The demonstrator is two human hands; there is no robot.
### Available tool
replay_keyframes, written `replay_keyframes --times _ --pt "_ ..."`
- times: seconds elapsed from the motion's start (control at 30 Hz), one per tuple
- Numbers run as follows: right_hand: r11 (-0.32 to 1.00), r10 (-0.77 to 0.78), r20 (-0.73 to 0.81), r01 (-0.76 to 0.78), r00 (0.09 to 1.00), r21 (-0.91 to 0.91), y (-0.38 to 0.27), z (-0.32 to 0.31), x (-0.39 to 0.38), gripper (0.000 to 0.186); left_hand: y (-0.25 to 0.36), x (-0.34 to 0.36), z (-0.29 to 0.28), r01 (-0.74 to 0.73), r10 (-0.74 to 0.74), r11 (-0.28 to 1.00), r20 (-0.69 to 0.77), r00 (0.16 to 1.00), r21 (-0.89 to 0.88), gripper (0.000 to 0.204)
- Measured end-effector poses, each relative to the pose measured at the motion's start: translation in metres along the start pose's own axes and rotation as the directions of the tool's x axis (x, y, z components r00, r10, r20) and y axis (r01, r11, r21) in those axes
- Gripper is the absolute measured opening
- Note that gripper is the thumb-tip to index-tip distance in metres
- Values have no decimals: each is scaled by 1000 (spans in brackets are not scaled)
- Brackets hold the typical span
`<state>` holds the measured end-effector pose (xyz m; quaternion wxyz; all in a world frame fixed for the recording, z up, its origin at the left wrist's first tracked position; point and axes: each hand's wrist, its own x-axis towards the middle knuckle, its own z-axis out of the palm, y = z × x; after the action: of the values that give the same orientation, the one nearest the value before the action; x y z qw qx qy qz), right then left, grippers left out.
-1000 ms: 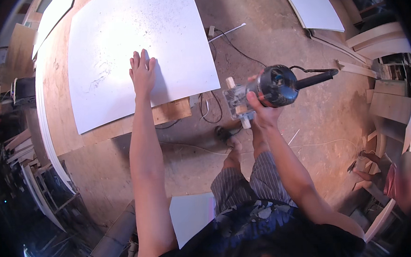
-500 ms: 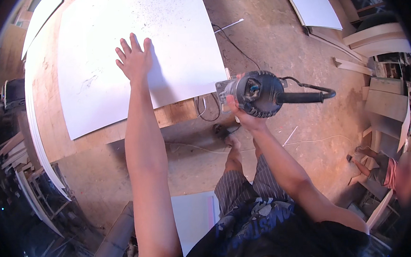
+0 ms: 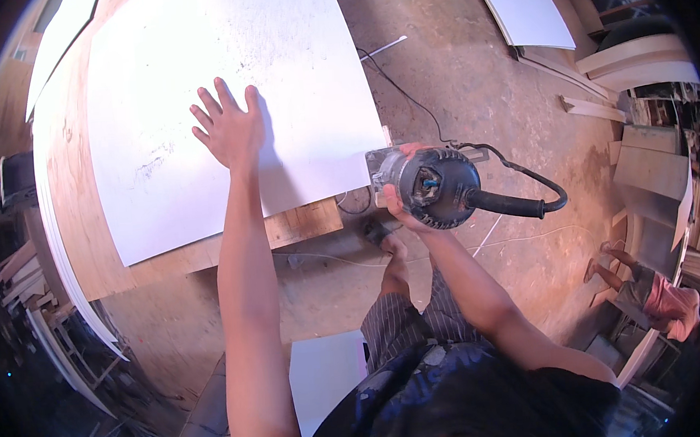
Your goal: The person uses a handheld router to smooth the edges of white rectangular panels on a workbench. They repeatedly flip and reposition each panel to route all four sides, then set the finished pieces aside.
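My left hand (image 3: 233, 136) lies flat with spread fingers on a large white sheet (image 3: 173, 205), which has dark dust scattered over it. In my right hand (image 3: 401, 209) is a trim router (image 3: 448, 182) with a round dark top, a grey body and a flat base plate. Its base plate is at the sheet's right edge, close to the near right corner. My fingers wrap round the body, partly hidden behind the router's top. A thick black cord (image 3: 517, 204) leaves the top and loops back. The cutting bit cannot be seen.
The sheet lies on a plywood-topped table (image 3: 306, 219). Cords cross the concrete floor (image 3: 469, 75). White boards (image 3: 525, 7) lean at the far right, with wood offcuts nearby. Another person (image 3: 668, 303) bends among panels at the right. A pale panel (image 3: 324, 380) lies by my legs.
The view has shifted, so the sheet and my left hand sit lower. The router has tilted and come slightly nearer, its cord end swinging down. The person at the right has moved.
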<state>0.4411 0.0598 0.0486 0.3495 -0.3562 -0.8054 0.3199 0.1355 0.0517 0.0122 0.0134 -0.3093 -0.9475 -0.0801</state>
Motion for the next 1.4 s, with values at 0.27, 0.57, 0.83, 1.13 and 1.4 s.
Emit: replay_keyframes --times 0.27,0.57,0.83,1.13,1.4 --pt "999 -31 -15 31 999 33 14 14 21 61 -1 0 0 -18 18 1000 1 1000 -10 76" --pt "988 -31 -169 56 985 145 26 35 60 60 3 -1 -4 -43 42 998 -9 999 -35 77" --pt "946 -87 -415 206 906 252 36 50 115 57 7 0 -4 -35 35 999 5 999 9 77" --pt "901 -51 -406 217 912 374 55 63 169 43 12 1 -5 -19 19 1000 10 1000 14 77" --pt "904 -78 -402 234 912 357 52 69 211 18 7 2 -2 -23 23 1000 30 999 12 77"
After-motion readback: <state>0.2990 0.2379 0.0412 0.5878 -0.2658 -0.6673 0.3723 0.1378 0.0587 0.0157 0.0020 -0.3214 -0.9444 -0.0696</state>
